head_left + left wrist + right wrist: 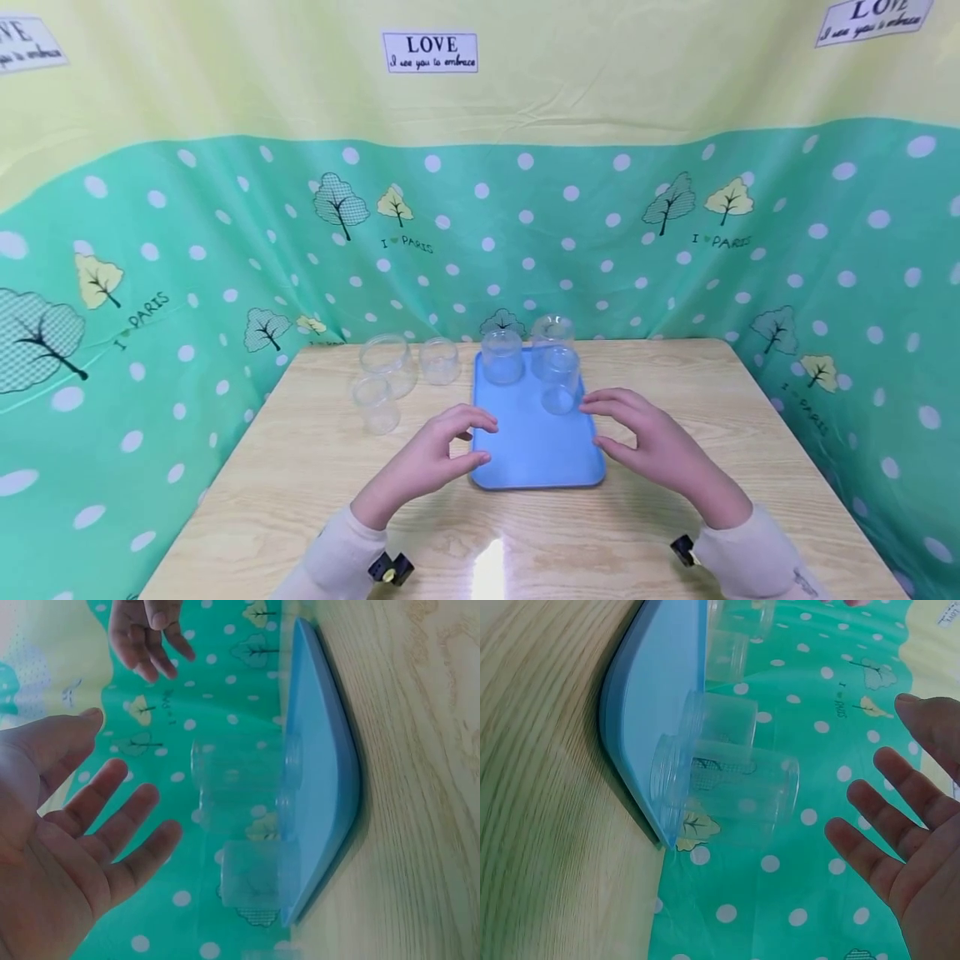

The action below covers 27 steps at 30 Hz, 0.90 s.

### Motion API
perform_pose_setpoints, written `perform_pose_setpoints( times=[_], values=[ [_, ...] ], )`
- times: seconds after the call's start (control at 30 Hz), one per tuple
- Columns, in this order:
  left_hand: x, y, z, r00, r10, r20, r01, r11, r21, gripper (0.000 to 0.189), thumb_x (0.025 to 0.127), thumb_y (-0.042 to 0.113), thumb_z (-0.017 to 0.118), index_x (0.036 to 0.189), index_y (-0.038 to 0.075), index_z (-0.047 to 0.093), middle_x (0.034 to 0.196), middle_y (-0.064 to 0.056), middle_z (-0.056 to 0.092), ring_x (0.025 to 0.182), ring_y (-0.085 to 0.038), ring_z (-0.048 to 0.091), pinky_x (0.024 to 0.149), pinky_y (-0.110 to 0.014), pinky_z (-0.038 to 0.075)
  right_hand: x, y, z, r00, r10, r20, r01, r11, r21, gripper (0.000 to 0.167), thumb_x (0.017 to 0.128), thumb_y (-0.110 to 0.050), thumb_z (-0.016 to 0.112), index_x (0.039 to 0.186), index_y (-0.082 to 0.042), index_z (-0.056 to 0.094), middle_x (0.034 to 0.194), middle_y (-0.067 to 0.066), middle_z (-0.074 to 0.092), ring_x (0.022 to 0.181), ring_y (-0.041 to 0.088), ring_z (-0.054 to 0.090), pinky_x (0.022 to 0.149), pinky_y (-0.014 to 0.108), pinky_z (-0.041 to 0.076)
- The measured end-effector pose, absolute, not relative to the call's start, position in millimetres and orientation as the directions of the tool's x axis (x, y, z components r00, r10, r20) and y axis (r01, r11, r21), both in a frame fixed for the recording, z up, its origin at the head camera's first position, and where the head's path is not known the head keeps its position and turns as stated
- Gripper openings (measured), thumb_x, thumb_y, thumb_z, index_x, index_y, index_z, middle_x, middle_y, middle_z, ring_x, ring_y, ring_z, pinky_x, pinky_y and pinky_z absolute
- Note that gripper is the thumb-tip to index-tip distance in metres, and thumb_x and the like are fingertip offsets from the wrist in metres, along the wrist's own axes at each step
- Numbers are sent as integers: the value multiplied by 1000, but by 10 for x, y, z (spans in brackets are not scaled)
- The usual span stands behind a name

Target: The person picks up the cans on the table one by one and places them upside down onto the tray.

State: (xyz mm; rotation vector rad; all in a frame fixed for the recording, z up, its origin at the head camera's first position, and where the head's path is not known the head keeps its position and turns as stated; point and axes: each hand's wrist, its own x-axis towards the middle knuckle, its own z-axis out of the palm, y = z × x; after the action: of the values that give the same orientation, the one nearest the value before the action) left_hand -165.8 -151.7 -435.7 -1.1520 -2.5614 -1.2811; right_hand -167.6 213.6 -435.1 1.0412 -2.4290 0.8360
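A blue tray (536, 454) lies on the wooden table with three clear jars on its far half. One jar (502, 357) stands at the tray's back left, a taller one (552, 327) at the back right, and another (560, 382) in front of that. My left hand (438, 450) hovers over the tray's left edge, fingers spread from the thumb and holding nothing. At the right edge my right hand (648, 433) is likewise relaxed and holds nothing, its fingertips close beside the front jar. Both wrist views show bare palms with loosely bent fingers.
Left of the tray, three more clear containers stand on the table (285, 492): a wide one (388, 367), a small one (439, 362) and a narrow one (377, 406). A green and yellow printed curtain (465, 200) surrounds the table's back and sides.
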Motion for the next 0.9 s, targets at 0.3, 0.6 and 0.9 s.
perform_pose_setpoints(
  times=[0.3,0.6,0.9],
  values=[
    [-1646,-1512,-4380,-710,606,358,651,373,661,32,94,20,76,125,20,66,132,2,64,125,-15,58,94,-41,59,-1673,2145,-4389,-659,-528,536,-747,543,-384,50,85,-9,84,131,-18,67,136,-4,62,126,20,59,107,7,39],
    [-1629,-1531,-4375,-716,605,347,643,381,664,32,95,19,75,125,21,66,131,7,63,125,-14,58,94,-40,58,-1692,2115,-4370,-651,-535,538,-755,527,-389,50,86,-9,83,132,-19,66,137,-3,62,128,20,58,107,8,40],
    [-1612,-1556,-4391,-727,601,332,633,399,664,32,94,18,76,125,17,66,131,7,63,124,-15,59,94,-41,58,-1707,2062,-4353,-641,-548,538,-765,513,-388,50,86,-11,83,131,-23,66,136,-5,62,127,20,58,107,9,40]
  ],
)
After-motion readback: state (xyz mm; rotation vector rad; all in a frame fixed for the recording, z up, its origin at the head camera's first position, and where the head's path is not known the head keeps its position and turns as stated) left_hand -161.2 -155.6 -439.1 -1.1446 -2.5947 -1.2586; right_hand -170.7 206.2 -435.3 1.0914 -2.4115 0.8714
